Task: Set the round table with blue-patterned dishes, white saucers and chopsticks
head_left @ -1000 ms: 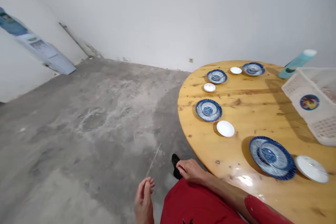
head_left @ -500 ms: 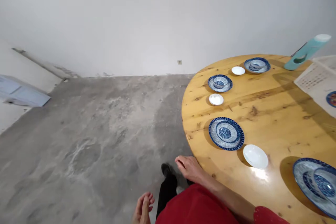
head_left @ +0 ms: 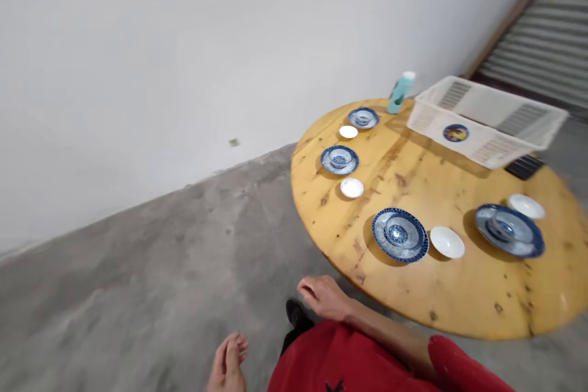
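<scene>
in the head view, a round, glossy, knotty wooden table (head_left: pixel 413 294) bears four blue-rimmed patterned plates (head_left: pixel 419 236), each with a small bowl (head_left: pixel 395 234) on it, and four smooth, round white dishes (head_left: pixel 447 242) near them. one perforated white basket (head_left: pixel 480 146) and one turquoise cylinder (head_left: pixel 400 94) stand farther back. the right hand (head_left: pixel 325 298), fingers loosely curled, is near the table's edge; the left hand (head_left: pixel 228 362) hangs half-open over rough grey floor (head_left: pixel 184 275). neither visibly grips anything.
</scene>
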`<move>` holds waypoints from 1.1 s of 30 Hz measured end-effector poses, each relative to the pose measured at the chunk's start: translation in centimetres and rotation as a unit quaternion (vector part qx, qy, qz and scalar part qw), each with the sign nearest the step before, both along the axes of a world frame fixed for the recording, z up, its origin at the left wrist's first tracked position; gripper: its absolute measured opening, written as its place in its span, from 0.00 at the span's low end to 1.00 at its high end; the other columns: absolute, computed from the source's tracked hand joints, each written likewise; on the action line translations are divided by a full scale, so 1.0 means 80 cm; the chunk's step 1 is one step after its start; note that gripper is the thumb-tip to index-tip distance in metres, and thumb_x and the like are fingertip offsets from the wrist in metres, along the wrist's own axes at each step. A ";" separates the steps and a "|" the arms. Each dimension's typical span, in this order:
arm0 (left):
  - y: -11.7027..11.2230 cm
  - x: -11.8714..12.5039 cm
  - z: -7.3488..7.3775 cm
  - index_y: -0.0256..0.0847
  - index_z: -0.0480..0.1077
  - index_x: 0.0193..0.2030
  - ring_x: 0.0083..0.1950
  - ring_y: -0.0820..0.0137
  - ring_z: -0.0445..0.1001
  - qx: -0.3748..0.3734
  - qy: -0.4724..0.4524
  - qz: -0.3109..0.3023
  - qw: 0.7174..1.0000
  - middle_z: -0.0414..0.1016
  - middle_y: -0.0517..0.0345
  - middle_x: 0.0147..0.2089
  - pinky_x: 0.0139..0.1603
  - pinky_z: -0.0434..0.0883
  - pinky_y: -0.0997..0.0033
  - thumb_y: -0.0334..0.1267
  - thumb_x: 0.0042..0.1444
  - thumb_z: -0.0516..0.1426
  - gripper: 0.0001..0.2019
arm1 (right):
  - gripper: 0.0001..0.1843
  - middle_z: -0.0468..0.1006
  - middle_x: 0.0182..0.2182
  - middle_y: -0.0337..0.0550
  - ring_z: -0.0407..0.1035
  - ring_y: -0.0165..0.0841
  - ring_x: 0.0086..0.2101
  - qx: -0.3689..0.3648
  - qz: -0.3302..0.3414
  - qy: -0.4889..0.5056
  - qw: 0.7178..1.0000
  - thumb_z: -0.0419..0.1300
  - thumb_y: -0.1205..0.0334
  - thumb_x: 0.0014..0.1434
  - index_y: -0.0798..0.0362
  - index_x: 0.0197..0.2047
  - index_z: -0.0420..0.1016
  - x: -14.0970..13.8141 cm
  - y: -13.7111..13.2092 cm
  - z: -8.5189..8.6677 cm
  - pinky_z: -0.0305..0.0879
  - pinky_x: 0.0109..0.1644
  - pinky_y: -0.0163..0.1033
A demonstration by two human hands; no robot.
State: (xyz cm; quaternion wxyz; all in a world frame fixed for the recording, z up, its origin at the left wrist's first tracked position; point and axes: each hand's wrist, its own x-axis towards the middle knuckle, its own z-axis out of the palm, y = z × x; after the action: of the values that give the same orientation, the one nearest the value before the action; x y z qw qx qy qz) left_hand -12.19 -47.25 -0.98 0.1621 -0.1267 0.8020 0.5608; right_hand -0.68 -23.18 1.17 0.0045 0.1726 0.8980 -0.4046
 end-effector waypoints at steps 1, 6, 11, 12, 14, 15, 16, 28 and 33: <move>0.004 -0.032 0.002 0.39 0.74 0.42 0.44 0.58 0.78 -0.002 0.003 -0.021 1.000 0.80 0.50 0.40 0.45 0.74 0.60 0.65 0.42 0.60 0.31 | 0.12 0.81 0.35 0.41 0.73 0.31 0.35 0.005 -0.017 0.001 1.000 0.51 0.63 0.66 0.51 0.43 0.76 -0.016 -0.001 0.002 0.57 0.38 0.34; 0.071 -0.156 0.015 0.39 0.75 0.43 0.40 0.61 0.77 0.006 0.015 -0.183 0.983 0.79 0.51 0.38 0.45 0.73 0.60 0.66 0.47 0.57 0.30 | 0.10 0.81 0.31 0.40 0.72 0.30 0.31 -0.001 -0.138 -0.026 0.990 0.52 0.64 0.65 0.52 0.41 0.76 -0.060 0.004 0.005 0.56 0.36 0.33; 0.183 -0.218 0.020 0.38 0.75 0.42 0.36 0.65 0.76 0.065 0.028 -0.309 0.949 0.78 0.53 0.35 0.40 0.73 0.66 0.65 0.50 0.58 0.29 | 0.12 0.80 0.30 0.41 0.72 0.30 0.30 -0.030 -0.226 -0.038 0.973 0.51 0.65 0.66 0.53 0.39 0.76 -0.109 0.025 -0.006 0.58 0.35 0.32; 0.205 -0.227 0.020 0.39 0.75 0.42 0.35 0.66 0.75 0.076 0.027 -0.329 0.941 0.77 0.54 0.35 0.40 0.73 0.67 0.65 0.51 0.58 0.29 | 0.12 0.80 0.29 0.41 0.72 0.30 0.30 -0.031 -0.232 -0.033 0.972 0.50 0.65 0.66 0.53 0.39 0.76 -0.124 0.033 -0.010 0.58 0.35 0.32; 0.244 -0.249 0.018 0.39 0.75 0.43 0.35 0.66 0.75 0.090 0.017 -0.366 0.926 0.76 0.55 0.34 0.40 0.73 0.68 0.64 0.52 0.57 0.28 | 0.13 0.79 0.29 0.41 0.72 0.30 0.29 -0.036 -0.236 -0.022 0.971 0.50 0.65 0.67 0.53 0.39 0.76 -0.161 0.053 -0.018 0.58 0.35 0.31; 0.261 -0.262 0.017 0.39 0.75 0.43 0.35 0.67 0.74 0.088 0.012 -0.383 0.919 0.76 0.55 0.34 0.40 0.73 0.68 0.64 0.53 0.57 0.27 | 0.13 0.79 0.28 0.41 0.72 0.30 0.29 -0.040 -0.234 -0.017 0.971 0.50 0.64 0.67 0.53 0.39 0.76 -0.182 0.066 -0.022 0.58 0.35 0.31; 0.276 -0.278 0.017 0.39 0.75 0.43 0.34 0.67 0.74 0.081 0.008 -0.398 0.914 0.76 0.55 0.33 0.41 0.73 0.67 0.64 0.53 0.57 0.27 | 0.13 0.79 0.29 0.41 0.72 0.30 0.30 -0.046 -0.232 -0.014 0.971 0.50 0.64 0.67 0.53 0.39 0.76 -0.204 0.080 -0.024 0.59 0.35 0.31; 0.491 -0.477 0.052 0.40 0.74 0.38 0.32 0.66 0.74 -0.021 0.050 -0.448 0.892 0.76 0.56 0.31 0.38 0.73 0.67 0.65 0.50 0.58 0.27 | 0.12 0.78 0.27 0.40 0.70 0.29 0.28 -0.072 -0.333 0.058 0.938 0.51 0.63 0.67 0.53 0.39 0.76 -0.380 0.293 0.001 0.58 0.34 0.32; 0.616 -0.472 0.060 0.40 0.75 0.33 0.28 0.67 0.73 0.020 0.022 -0.598 0.801 0.75 0.55 0.27 0.35 0.73 0.67 0.57 0.52 0.58 0.20 | 0.15 0.77 0.26 0.39 0.70 0.29 0.27 -0.098 -0.468 0.119 0.870 0.48 0.58 0.69 0.52 0.40 0.74 -0.371 0.323 0.008 0.60 0.34 0.32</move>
State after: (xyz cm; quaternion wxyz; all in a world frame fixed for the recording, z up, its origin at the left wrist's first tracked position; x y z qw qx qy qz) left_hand -49.96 2.06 3.80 0.4499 0.3937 0.7106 0.3710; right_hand -30.35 2.67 1.82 -0.2755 0.5214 0.6616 -0.4632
